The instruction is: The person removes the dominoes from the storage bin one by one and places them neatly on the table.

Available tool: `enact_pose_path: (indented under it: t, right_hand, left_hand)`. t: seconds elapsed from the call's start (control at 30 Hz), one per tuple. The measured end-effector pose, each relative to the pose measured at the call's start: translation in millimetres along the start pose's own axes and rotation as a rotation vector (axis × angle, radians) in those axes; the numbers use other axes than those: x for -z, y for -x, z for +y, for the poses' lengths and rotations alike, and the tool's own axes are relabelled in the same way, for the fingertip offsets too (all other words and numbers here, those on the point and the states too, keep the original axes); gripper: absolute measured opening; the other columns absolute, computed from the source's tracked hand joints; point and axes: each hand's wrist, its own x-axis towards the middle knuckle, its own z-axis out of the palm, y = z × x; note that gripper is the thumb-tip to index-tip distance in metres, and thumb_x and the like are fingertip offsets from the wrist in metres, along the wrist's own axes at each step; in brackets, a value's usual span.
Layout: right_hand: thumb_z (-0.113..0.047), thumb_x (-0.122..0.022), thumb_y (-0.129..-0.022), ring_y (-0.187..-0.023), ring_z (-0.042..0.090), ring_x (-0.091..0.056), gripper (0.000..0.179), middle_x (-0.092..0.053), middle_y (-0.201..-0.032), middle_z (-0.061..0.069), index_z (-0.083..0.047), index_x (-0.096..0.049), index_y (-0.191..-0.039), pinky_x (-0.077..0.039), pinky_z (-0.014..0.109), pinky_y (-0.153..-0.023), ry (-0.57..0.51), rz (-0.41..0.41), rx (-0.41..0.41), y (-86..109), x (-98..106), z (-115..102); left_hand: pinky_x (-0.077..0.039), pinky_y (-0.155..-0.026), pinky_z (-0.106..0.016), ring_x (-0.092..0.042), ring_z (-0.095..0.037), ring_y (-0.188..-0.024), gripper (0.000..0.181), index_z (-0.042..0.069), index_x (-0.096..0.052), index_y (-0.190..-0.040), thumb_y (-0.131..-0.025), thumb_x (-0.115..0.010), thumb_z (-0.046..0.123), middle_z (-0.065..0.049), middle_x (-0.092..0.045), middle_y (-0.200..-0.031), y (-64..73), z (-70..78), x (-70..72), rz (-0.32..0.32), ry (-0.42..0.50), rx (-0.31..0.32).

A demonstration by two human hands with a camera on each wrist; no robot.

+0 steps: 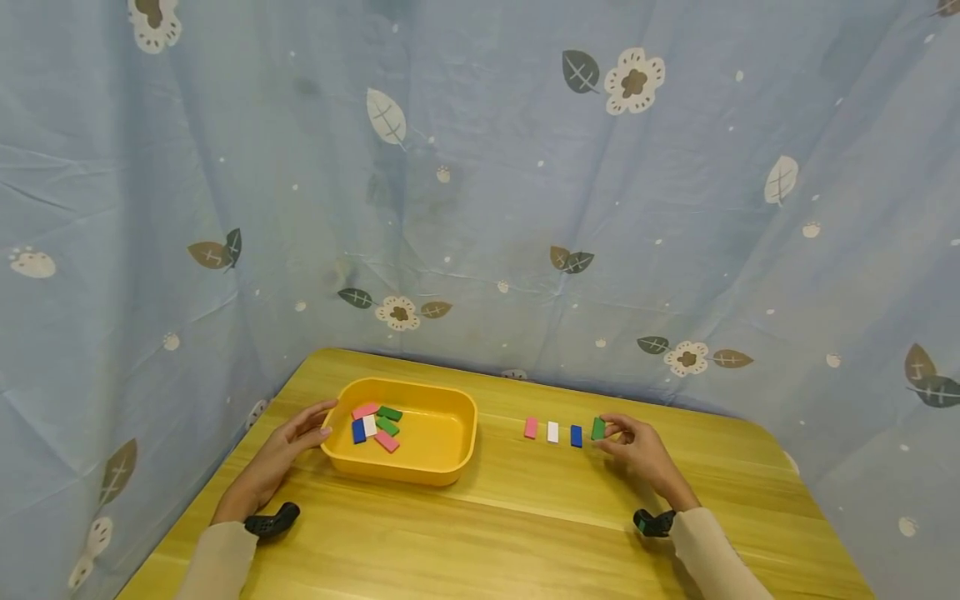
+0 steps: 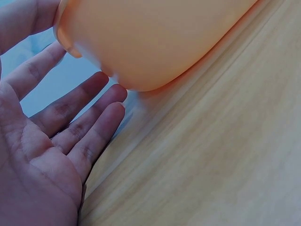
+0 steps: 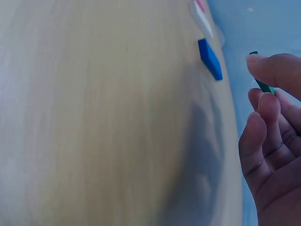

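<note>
My right hand (image 1: 641, 452) pinches a small green block (image 1: 597, 428) between thumb and fingers, at the right end of a row. To its left lie a blue block (image 1: 576, 436), a white block (image 1: 552, 432) and a pink block (image 1: 531, 427), spaced apart. In the right wrist view the green block (image 3: 265, 87) shows partly behind the thumb. My left hand (image 1: 279, 457) touches the left end of a yellow plastic bin (image 1: 390, 472), its fingers spread and nearly straight in the left wrist view. Several pink, green, white and blue blocks lie in the bin's left half.
The wooden table (image 1: 450, 550) carries the bin on the left and the row toward the right. A blue patterned curtain (image 1: 480, 208) hangs behind the table and along its sides. Each wrist wears a black device (image 1: 272, 521).
</note>
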Motion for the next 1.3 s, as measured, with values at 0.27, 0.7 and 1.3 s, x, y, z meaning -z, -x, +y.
enact_pose_path:
  t: [0.27,0.7,1.3]
  right_hand:
    - [-0.025,-0.076,-0.082,-0.069,0.027,-0.058,0.051,-0.06,-0.103,0.009,-0.016,-0.058,-0.128,-0.05,0.035,-0.053,0.003,-0.013,-0.055,0.4,2,14]
    - [-0.029,-0.076,-0.082,-0.083,0.018,-0.061,0.053,-0.061,-0.101,0.006,-0.011,-0.059,-0.129,-0.052,0.029,-0.068,0.122,-0.039,0.009,-6.4,4,25]
    - [-0.019,-0.073,-0.085,-0.089,0.021,-0.055,0.049,-0.06,-0.101,0.007,-0.007,-0.057,-0.129,-0.049,0.032,-0.074,0.107,-0.097,0.0,-8.7,5,21]
  left_hand:
    - [-0.034,-0.102,-0.034,-0.028,-0.028,-0.137,0.053,0.033,-0.038,-0.146,-0.096,-0.056,0.037,-0.004,-0.031,-0.151,-0.9,-1.8,-0.8,0.024,-0.051,-0.003]
    - [-0.021,-0.108,-0.058,-0.023,-0.031,-0.14,0.056,0.032,-0.036,-0.147,-0.095,-0.057,0.038,-0.006,-0.027,-0.153,-2.8,0.7,-2.5,0.016,-0.015,0.028]
    - [-0.035,-0.101,-0.029,-0.023,-0.029,-0.14,0.055,0.032,-0.036,-0.147,-0.096,-0.055,0.039,-0.006,-0.027,-0.153,-1.9,1.4,-1.5,0.016,-0.05,0.028]
